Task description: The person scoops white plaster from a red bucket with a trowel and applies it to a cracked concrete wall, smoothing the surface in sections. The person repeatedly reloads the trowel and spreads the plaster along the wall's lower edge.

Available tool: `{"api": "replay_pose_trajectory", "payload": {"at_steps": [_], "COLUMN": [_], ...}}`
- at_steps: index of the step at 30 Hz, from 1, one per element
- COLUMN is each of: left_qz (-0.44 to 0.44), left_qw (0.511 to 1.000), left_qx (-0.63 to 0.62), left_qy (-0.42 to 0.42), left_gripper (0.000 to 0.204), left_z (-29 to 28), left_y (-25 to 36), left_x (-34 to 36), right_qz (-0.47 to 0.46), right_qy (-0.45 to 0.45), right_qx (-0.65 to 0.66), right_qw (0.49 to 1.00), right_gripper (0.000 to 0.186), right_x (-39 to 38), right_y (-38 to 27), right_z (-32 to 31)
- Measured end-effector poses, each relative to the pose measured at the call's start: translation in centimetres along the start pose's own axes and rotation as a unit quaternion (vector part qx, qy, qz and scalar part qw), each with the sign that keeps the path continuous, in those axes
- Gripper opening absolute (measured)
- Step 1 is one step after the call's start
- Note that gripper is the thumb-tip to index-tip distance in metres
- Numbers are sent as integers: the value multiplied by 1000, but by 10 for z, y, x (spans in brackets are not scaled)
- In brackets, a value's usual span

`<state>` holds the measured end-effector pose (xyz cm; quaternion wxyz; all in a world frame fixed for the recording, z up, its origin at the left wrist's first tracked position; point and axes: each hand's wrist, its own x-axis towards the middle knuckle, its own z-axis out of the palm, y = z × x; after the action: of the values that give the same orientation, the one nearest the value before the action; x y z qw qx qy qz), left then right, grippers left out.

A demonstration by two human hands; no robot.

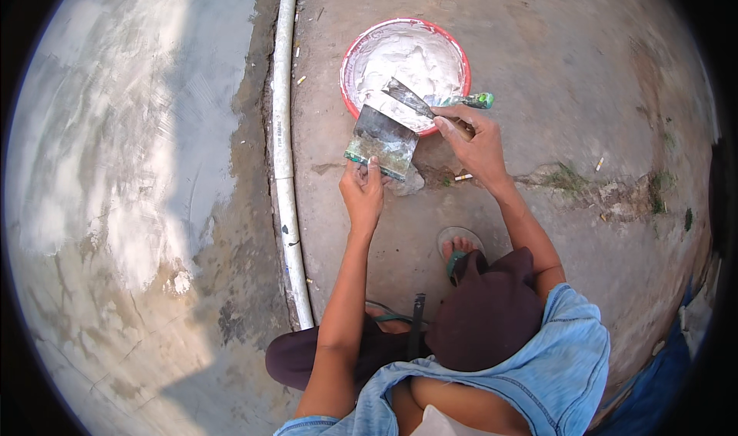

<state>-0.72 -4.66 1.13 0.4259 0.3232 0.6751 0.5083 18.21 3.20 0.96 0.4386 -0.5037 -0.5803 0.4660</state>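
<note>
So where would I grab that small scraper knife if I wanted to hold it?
By its green handle, coming from the right. The putty knife lies with its thin metal blade pointing left over the red basin of white paste; the right hand grips that end.

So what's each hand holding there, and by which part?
The left hand grips a wide flat scraper blade by its lower edge. The right hand holds a putty knife by its handle, blade tip over the red basin of white paste.
</note>
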Motion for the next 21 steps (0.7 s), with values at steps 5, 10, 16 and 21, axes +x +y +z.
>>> {"api": "replay_pose_trajectory", "payload": {"at_steps": [5,10,16,21], "left_qz": [-21,-15,174,344], "left_qw": [1000,1000,952,821], "left_qx": [-13,-27,251,448], "left_qy": [3,4,23,80], "left_gripper": [24,25,31,63], "left_z": [-27,-21,-29,-39], "left_y": [5,12,10,27], "left_x": [17,10,13,17], "right_qz": [13,56,122,164], "right_qy": [-63,-75,-42,-105], "right_qx": [-67,-71,135,181], "right_qw": [996,993,982,964], "right_gripper": [22,21,26,26], "right_x": [-24,-30,-5,-5], "right_y": [23,27,26,10], "right_z": [-17,-9,-17,-34]}}
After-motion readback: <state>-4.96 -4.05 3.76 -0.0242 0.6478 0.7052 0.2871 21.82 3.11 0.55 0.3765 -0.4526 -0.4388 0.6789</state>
